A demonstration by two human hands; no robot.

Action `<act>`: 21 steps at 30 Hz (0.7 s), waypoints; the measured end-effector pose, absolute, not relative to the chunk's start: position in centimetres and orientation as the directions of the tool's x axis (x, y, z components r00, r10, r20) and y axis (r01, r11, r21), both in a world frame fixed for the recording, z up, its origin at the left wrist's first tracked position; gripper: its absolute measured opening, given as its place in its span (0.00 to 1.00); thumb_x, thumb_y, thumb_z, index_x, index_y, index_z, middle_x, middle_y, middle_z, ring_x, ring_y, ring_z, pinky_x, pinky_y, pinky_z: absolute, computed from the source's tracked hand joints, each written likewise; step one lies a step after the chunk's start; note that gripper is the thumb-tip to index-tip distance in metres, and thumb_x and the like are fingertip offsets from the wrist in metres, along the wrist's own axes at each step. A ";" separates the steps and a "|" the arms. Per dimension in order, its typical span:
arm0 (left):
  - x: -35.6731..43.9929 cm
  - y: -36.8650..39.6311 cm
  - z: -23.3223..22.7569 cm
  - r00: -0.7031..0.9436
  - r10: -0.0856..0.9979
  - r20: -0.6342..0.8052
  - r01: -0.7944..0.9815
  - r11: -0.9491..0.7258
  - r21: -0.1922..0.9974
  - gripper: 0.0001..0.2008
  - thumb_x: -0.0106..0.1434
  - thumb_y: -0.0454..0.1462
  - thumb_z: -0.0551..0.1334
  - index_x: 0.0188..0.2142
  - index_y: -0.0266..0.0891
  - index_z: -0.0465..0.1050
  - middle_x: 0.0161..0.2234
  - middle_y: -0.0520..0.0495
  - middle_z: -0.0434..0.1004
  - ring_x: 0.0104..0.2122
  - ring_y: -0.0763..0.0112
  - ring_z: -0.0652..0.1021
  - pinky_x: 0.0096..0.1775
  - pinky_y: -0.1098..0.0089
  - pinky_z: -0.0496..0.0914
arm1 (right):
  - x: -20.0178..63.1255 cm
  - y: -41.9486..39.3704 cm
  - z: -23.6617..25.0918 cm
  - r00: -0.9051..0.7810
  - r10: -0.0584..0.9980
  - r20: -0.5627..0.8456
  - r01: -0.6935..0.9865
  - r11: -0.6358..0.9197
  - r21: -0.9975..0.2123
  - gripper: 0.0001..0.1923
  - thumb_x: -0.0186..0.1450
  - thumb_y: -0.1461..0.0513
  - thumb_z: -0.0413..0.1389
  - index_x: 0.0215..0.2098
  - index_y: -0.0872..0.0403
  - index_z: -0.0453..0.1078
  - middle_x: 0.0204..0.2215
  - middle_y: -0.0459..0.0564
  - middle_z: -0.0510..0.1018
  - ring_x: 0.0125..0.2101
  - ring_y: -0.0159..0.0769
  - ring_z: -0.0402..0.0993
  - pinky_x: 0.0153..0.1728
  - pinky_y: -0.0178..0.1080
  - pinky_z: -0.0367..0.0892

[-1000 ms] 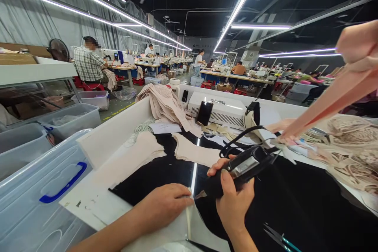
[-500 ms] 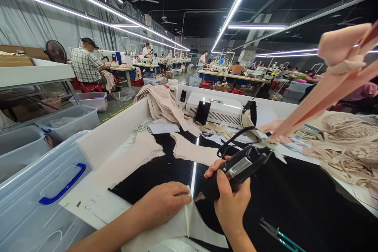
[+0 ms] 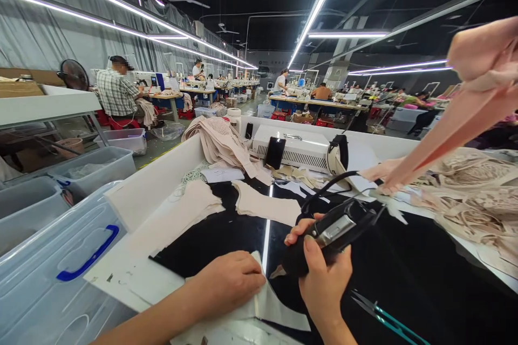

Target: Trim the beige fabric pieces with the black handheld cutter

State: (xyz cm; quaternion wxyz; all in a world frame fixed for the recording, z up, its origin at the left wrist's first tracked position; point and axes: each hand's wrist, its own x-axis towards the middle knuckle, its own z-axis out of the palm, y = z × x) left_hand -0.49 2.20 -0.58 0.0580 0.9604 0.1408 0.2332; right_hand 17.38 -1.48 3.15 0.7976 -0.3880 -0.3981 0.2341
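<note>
The left hand (image 3: 229, 283) is lying flat, fingers together, pressing a pale fabric piece (image 3: 267, 304) onto the black tabletop (image 3: 404, 280); it is clamped on nothing, only weighing the cloth down. The right hand (image 3: 324, 285) is wrapping its grip tightly around a black corded tool (image 3: 327, 234), whose tip is pointing down at the cloth edge just beside the left fingertips.

To do this well, it seems the left palm should be keeping the cloth taut and flat while its fingertips are staying clear of the tip, and the right hand should be guiding the tool slowly along the edge, with the cord (image 3: 324, 191) lying loose behind so it is not dragging the tool off line.

Teal snips (image 3: 384, 318) are lying on the tabletop near the right wrist. More beige pieces (image 3: 263, 205) are resting farther up, and a heap of folded beige cloth (image 3: 220, 143) is sitting by a white machine box (image 3: 299, 151). At the far right, another person's hand (image 3: 481, 54) is lifting a pink strip (image 3: 441, 140) above a lace pile (image 3: 477, 194). Clear bins (image 3: 52, 259) with a blue handle are standing at the left.

The room is a long sewing hall under strip lights (image 3: 319, 5), with workers sitting at rows of benches, one in a checked shirt (image 3: 115, 94) near a fan (image 3: 73, 74).
</note>
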 end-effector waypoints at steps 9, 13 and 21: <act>-1.2 1.9 -1.0 0.861 0.318 0.396 0.270 -0.947 0.174 0.09 0.76 0.34 0.56 0.47 0.40 0.75 0.43 0.47 0.78 0.39 0.66 0.78 0.44 0.68 0.73 | 16.9 -1.3 2.5 0.534 0.689 0.490 -0.040 0.600 -0.799 0.16 0.67 0.57 0.63 0.50 0.46 0.66 0.31 0.41 0.76 0.26 0.32 0.75 0.33 0.40 0.74; -1.4 1.7 -1.4 0.867 0.324 0.379 0.275 -0.945 0.179 0.08 0.74 0.32 0.58 0.49 0.41 0.75 0.46 0.47 0.78 0.42 0.66 0.78 0.49 0.68 0.73 | 16.8 -1.3 2.3 0.526 0.686 0.502 -0.021 0.601 -0.799 0.15 0.67 0.58 0.63 0.49 0.46 0.66 0.31 0.41 0.77 0.26 0.32 0.75 0.33 0.39 0.73; -1.8 1.7 -1.8 0.873 0.311 0.376 0.259 -0.949 0.181 0.11 0.74 0.32 0.58 0.51 0.43 0.76 0.50 0.45 0.77 0.45 0.65 0.79 0.54 0.65 0.72 | 16.9 -1.8 2.6 0.557 0.687 0.467 -0.012 0.569 -0.823 0.16 0.66 0.58 0.64 0.49 0.48 0.66 0.31 0.41 0.77 0.26 0.32 0.75 0.32 0.39 0.73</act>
